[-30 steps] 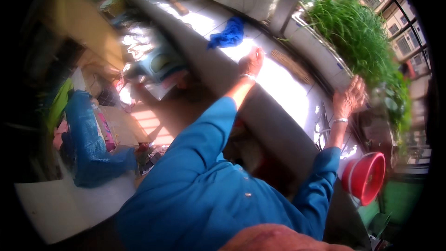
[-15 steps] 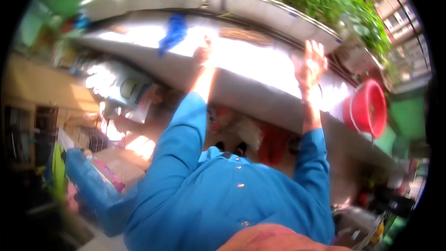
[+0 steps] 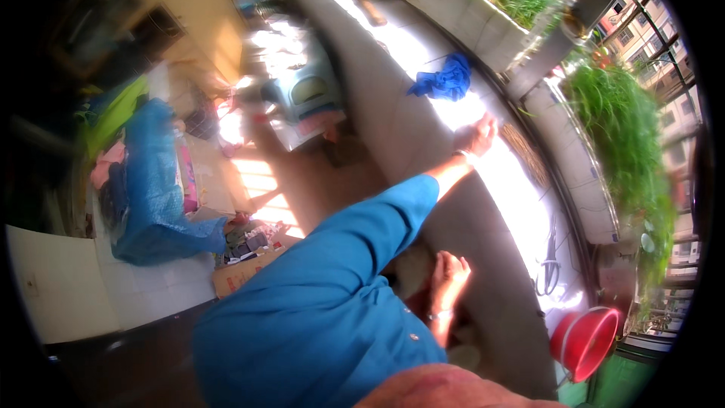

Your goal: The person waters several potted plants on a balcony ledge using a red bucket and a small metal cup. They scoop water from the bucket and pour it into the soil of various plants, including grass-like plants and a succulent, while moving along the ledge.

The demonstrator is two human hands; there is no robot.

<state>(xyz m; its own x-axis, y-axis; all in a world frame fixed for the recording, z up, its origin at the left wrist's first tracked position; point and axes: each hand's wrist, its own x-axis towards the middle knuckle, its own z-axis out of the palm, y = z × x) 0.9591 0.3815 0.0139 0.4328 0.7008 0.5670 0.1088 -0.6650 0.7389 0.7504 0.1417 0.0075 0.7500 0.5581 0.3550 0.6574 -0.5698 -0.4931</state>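
My left hand [image 3: 477, 138] reaches to the tiled ledge [image 3: 491, 230], over its brightly sunlit top, beside a crumpled blue cloth [image 3: 445, 77]. Glare and blur smear its fingers, so I cannot tell whether it holds anything. A brown woven strip [image 3: 525, 153] lies just past this hand, along the back of the ledge. Lower and nearer my body, my right hand [image 3: 449, 276] is held up in front of the ledge's side wall, its fingers loosely bent and nothing visible in them. A band circles its wrist. Scissors [image 3: 549, 268] rest farther along the ledge.
A red bucket [image 3: 585, 344] stands at the ledge's near right end. White-tiled planters [image 3: 574, 166] with tall green grass [image 3: 619, 136] line the window side. To the left are a pale blue appliance [image 3: 306, 94], a large blue bag [image 3: 155, 189] and an open cardboard box [image 3: 242, 276].
The view has swung left, so the ledge now runs diagonally. My right hand has come away from above the ledge and dropped toward my body. My left hand stays at the ledge near the blue cloth.
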